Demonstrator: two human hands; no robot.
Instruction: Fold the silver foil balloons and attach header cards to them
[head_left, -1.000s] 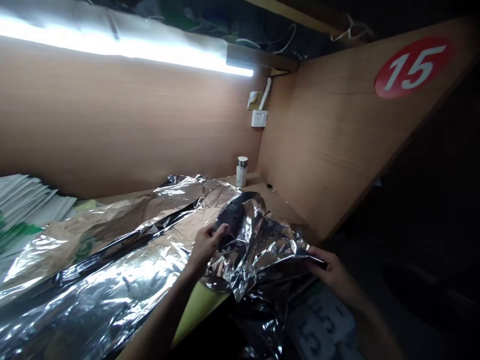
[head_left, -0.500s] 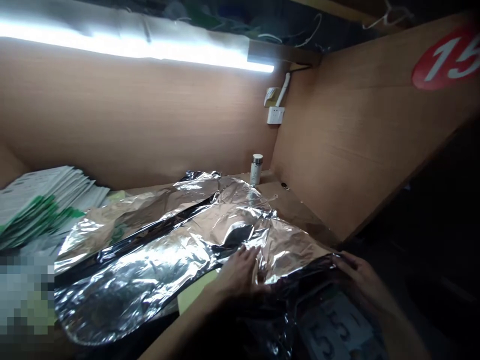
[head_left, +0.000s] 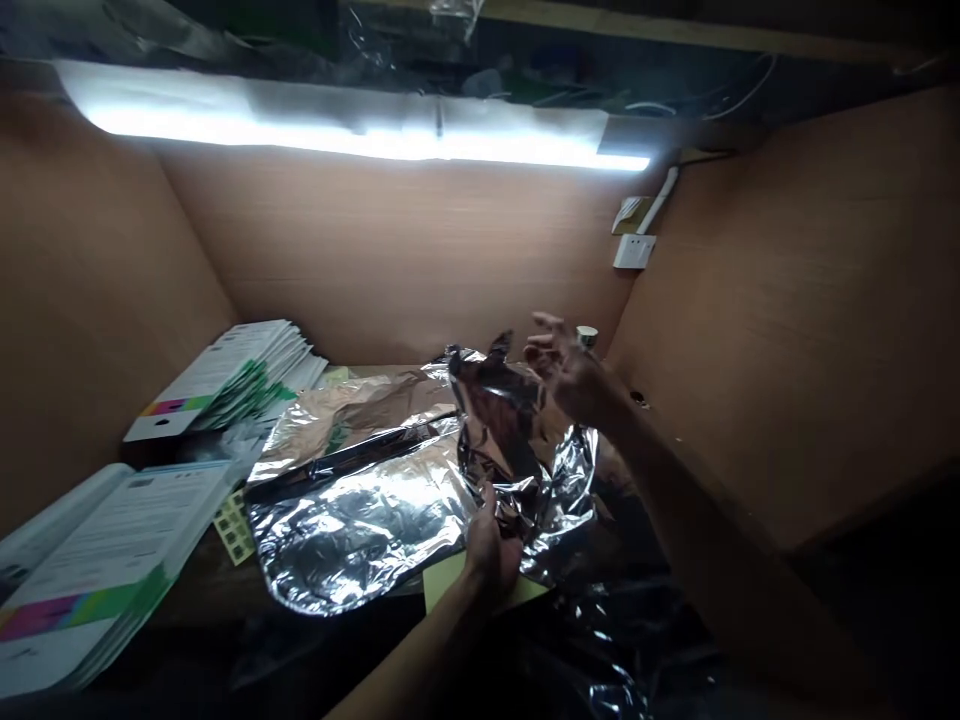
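Crumpled silver plastic film (head_left: 360, 530), shiny and see-through, spreads over the middle of the work surface. My left hand (head_left: 491, 545) is closed on its near edge, thumb on top and the other fingers partly hidden. A dark, bunched fold of the film stands up just beyond that hand. My right hand (head_left: 566, 370) is raised to the right of this fold, a little blurred, fingers bent and apart with nothing visible in them. Under my left wrist lies a pale yellow sheet (head_left: 446, 580). More film hangs down in the dark at the lower right.
Stacks of printed papers with green edges (head_left: 255, 350) and a nearer pile (head_left: 150, 530) occupy the left side. Yellow stickers (head_left: 234, 530) lie beside them. A bottle cap (head_left: 587, 336) shows behind my right hand. Board walls enclose three sides, with a socket (head_left: 634, 251) and a tube light (head_left: 375, 140).
My right hand has let go of the film's near right edge and risen up and back. The film there is now bunched upward. The view has swung left, showing more papers.
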